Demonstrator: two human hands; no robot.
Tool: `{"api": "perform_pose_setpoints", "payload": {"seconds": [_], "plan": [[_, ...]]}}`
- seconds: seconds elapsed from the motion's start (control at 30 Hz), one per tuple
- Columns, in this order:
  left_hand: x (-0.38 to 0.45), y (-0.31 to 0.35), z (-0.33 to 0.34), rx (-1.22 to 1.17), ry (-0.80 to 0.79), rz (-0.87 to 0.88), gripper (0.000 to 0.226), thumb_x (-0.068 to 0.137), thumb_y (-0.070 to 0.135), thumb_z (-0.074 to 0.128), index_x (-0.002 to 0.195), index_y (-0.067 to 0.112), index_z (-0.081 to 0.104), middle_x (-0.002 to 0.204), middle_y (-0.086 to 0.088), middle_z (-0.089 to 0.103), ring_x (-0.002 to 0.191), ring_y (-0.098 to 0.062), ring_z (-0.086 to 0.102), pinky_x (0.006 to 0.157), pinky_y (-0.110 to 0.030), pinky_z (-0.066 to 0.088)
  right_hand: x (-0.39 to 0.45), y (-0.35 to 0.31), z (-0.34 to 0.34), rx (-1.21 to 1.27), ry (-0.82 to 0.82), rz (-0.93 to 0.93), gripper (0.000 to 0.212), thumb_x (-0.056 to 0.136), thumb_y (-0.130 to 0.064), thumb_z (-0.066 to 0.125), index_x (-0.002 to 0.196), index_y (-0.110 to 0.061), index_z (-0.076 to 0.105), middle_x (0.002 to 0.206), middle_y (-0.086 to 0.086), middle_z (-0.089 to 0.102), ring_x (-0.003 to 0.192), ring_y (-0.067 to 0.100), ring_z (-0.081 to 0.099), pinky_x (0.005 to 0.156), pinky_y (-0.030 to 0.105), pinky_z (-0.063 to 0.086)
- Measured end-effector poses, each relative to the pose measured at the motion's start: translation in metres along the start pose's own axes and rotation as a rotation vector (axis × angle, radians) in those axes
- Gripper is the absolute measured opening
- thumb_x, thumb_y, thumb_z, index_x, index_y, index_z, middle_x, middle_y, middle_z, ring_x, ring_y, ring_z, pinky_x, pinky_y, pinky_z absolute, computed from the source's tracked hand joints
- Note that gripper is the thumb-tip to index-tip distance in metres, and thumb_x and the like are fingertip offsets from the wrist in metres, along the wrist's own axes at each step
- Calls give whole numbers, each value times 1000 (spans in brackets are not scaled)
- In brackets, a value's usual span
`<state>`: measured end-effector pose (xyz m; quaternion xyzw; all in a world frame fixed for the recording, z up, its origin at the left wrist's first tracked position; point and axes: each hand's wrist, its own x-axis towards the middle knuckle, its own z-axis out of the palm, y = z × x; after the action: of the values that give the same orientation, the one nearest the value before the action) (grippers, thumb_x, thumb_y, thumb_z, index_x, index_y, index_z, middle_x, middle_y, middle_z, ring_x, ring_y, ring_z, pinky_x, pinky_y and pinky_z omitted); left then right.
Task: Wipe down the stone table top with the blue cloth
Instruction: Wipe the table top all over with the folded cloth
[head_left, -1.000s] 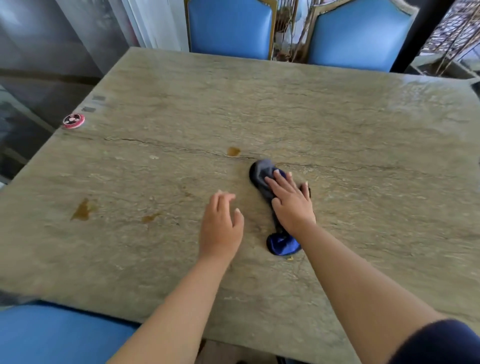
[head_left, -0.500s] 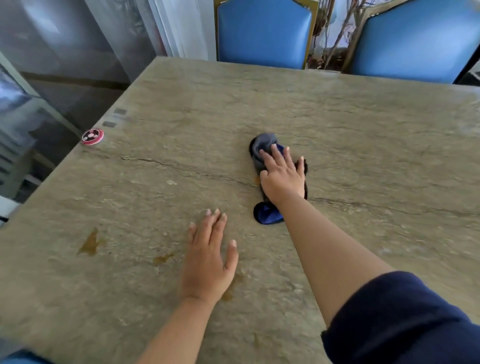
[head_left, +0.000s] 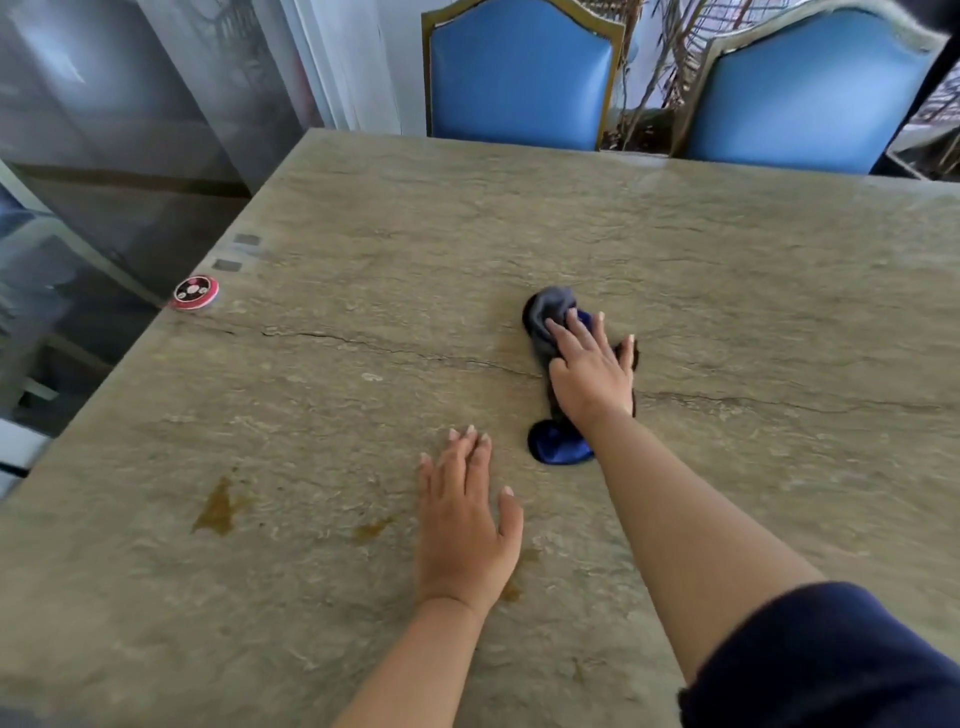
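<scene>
A bunched blue cloth lies near the middle of the stone table top, across a long dark crack. My right hand presses flat on the cloth with straight, spread fingers; cloth shows beyond the fingertips and below the wrist. My left hand rests flat on the bare stone, nearer to me and left of the cloth. Brown stains mark the stone left of my left hand, and smaller ones sit beside it.
A small round red and black disc sits at the table's left edge, next to two grey squares. Two blue padded chairs stand behind the far edge. Glass panels rise to the left.
My right hand has pushed the cloth away from me, over the small brown stain by the crack. My left hand has stayed flat on the stone.
</scene>
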<state>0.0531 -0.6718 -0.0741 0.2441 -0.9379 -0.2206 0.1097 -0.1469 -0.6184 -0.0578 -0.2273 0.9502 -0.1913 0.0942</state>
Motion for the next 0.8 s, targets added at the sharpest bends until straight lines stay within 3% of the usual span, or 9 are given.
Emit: {"api": "perform_pose_setpoints", "payload": {"seconds": [0.1, 0.17, 0.23, 0.3, 0.4, 0.47, 0.57, 0.73, 0.8], "plan": [[0, -3, -4, -207, 52, -20, 64, 86, 36, 20, 146, 18, 32, 154, 3, 26, 141, 6, -2, 122, -40, 6, -11, -27, 14, 87, -110, -164, 57, 92, -18, 38, 144, -39, 34, 158, -14, 16, 148, 10, -3, 117, 45, -13], [0, -7, -7, -374, 128, 2, 55, 87, 20, 30, 141, 15, 38, 147, -1, 34, 140, -8, 21, 118, -40, 24, -33, -32, 16, 286, -232, -230, 54, 89, -9, 43, 135, -36, 50, 153, -15, 30, 147, 6, 4, 116, 42, -13], [0, -10, -12, -500, 188, -10, 51, 87, 3, 37, 137, 11, 42, 141, -6, 37, 134, -16, 35, 114, -26, 29, -58, -29, 6, 751, -313, -144, 52, 86, 4, 40, 120, -26, 65, 143, -9, 47, 144, 3, 17, 119, 35, -6], [7, -9, -19, -540, 227, -107, 49, 87, -6, 39, 133, 9, 47, 140, -9, 38, 133, -19, 37, 110, -18, 30, -68, -17, -7, 1009, -175, 43, 54, 83, 9, 36, 108, -23, 71, 136, -8, 55, 142, 4, 26, 121, 34, 11], [33, 8, -24, -402, 198, -70, 44, 90, 0, 43, 133, 8, 49, 146, -11, 35, 138, -22, 31, 112, -22, 27, -70, 2, -14, 607, 137, 183, 52, 87, 1, 37, 124, -27, 61, 144, -12, 43, 145, 10, 18, 120, 38, 17], [58, 25, -16, -194, -23, 95, 48, 97, 22, 42, 144, 12, 38, 157, -13, 20, 146, -25, 15, 117, -31, 12, -68, 9, -7, 451, 165, 157, 51, 92, -2, 37, 140, -17, 46, 153, -2, 34, 147, 13, 14, 121, 34, 9], [85, 28, 5, 252, -273, 162, 69, 95, 59, 26, 153, 25, 13, 160, -15, -9, 148, -27, -8, 119, -46, -6, -65, 14, 12, 260, 158, 82, 52, 95, -4, 37, 146, -11, 34, 158, 1, 23, 148, 12, 6, 119, 26, -4], [156, -18, 6, 267, -142, 283, 72, 83, 70, 16, 146, 38, 31, 160, -10, 14, 148, -27, 14, 117, -51, -1, -58, 12, 23, 138, 240, 88, 52, 97, -9, 32, 149, -9, 28, 158, 4, 22, 148, 14, 7, 120, 28, -4], [187, -38, -3, 327, -122, 136, 75, 87, 69, 29, 151, 33, 17, 161, -10, 6, 148, -28, 5, 117, -51, -2, -59, 9, 22, 132, 222, 106, 51, 100, -21, 31, 150, -12, 25, 159, 2, 19, 148, 12, 4, 119, 27, -5]]}}
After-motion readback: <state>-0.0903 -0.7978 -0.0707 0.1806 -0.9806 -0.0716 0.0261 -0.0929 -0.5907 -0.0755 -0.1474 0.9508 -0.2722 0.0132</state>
